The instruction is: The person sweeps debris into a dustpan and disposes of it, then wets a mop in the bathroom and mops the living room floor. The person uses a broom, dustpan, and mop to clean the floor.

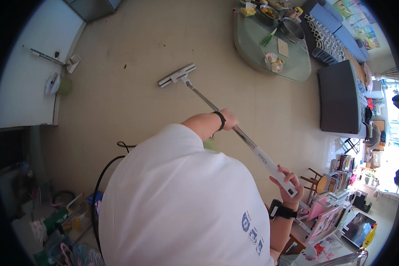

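Observation:
A flat-headed mop (212,103) slants across the view, with a steel pole and a white handle. My left hand (229,119), a black band at its wrist, is closed around the pole about midway. Lower right, the fingers of my right hand (290,184) wrap the white handle near its end, which has a hanging hole; a black strapped device sits on that wrist. The grey and white mop head (177,75) rests on the beige tiled floor (146,106), away from my body. Several dark specks lie beyond the head. My white shirt (183,206) hides the floor below.
A glass-topped table (252,50) holds food, bowls and a pan (292,30). A dark grey sofa end (339,99) stands at right, near a wooden stool (320,184). At left are a green bin (65,85), a long-handled dustpan (73,63) and a black cable (101,176).

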Tool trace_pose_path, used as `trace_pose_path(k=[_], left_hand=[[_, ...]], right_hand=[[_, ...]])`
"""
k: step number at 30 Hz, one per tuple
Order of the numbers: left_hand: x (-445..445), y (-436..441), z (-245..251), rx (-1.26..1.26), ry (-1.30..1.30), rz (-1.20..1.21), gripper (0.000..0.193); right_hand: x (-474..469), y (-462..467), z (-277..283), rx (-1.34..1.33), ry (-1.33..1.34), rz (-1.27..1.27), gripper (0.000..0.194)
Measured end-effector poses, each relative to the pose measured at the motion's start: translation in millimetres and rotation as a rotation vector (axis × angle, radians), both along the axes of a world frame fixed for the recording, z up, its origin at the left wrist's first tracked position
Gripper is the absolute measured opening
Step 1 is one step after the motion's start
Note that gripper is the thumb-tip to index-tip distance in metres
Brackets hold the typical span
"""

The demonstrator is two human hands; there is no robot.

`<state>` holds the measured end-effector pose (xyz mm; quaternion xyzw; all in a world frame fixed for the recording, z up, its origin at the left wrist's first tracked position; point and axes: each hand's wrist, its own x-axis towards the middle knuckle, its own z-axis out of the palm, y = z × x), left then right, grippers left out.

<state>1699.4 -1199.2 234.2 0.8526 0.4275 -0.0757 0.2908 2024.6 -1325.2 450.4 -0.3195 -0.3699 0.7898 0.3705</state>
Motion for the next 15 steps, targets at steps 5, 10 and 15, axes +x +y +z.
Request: trace_pose_path(k=[5,10,15], left_hand=[[28.0,31.6,-9.5,0.052,0.124,0.044,0.014],[56.8,36.3,-18.4,0.146,0.161,0.317,0.007],[108.3,11.9,-12.2,0.188,0.074,0.418,0.003]], right_hand=[[44.7,61.7,41.0,-0.132,-0.553,0.127,0.019],[56.8,110.7,49.0,0.289,-1.132,0.454,0.032],[86.4,136.7,19.8,0.342,-1.196,0.810,0.053]])
